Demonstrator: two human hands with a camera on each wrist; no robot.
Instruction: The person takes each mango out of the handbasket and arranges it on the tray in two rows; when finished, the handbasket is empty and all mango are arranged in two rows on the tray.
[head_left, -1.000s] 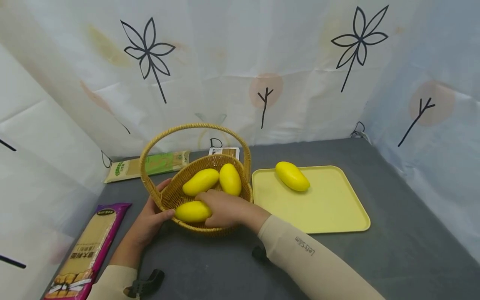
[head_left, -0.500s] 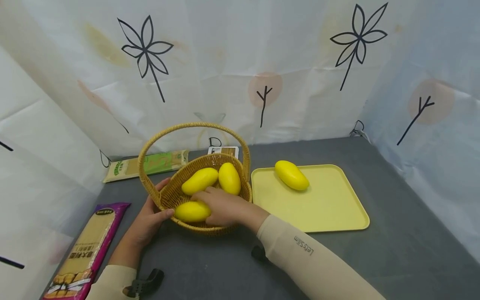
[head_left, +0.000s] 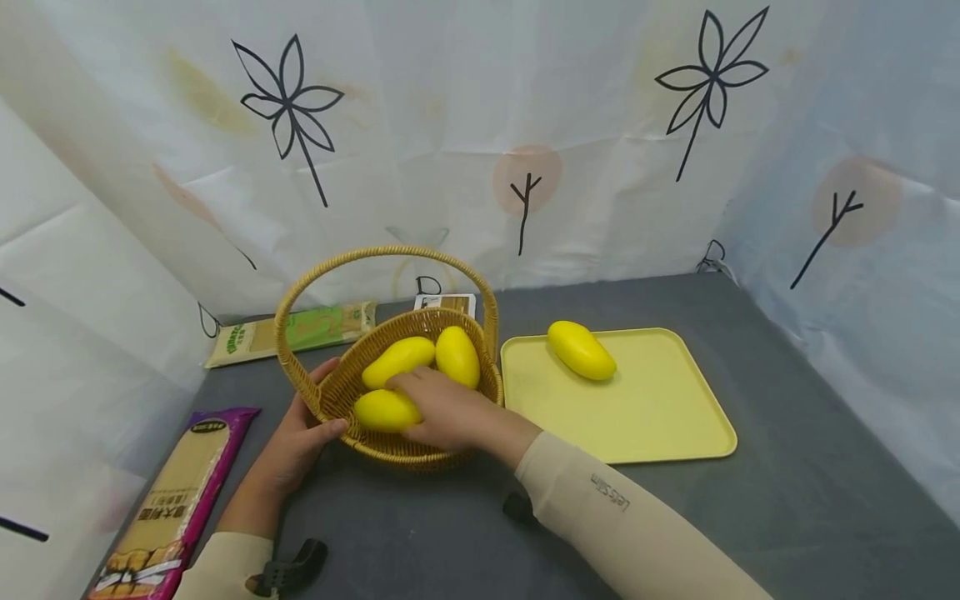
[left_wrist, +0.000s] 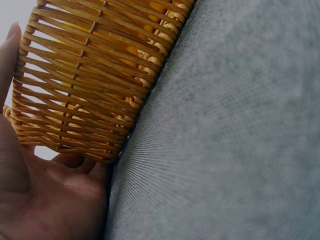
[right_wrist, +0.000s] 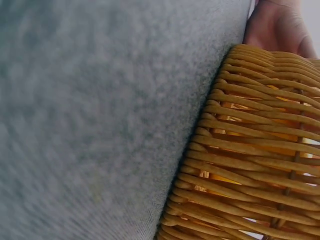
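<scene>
The front mango (head_left: 384, 411) is inside the wicker basket (head_left: 405, 459), near its front rim, the fingers of the right hand (head_left: 444, 410) clamped on its right end. The left hand (head_left: 303, 429) grips the basket's left side, fingers curled round by the handle. A second mango (head_left: 399, 361) and third mango (head_left: 458, 357) lie toward the basket's back; right of the basket, a yellow tray (head_left: 645, 421) on the table (head_left: 420, 533) carries a fourth mango (head_left: 582, 351).

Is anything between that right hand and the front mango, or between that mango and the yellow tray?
Nothing visible separates the right hand from the front mango, which it grips. Between that mango and the yellow tray stands the right wall of the wicker basket.
</scene>
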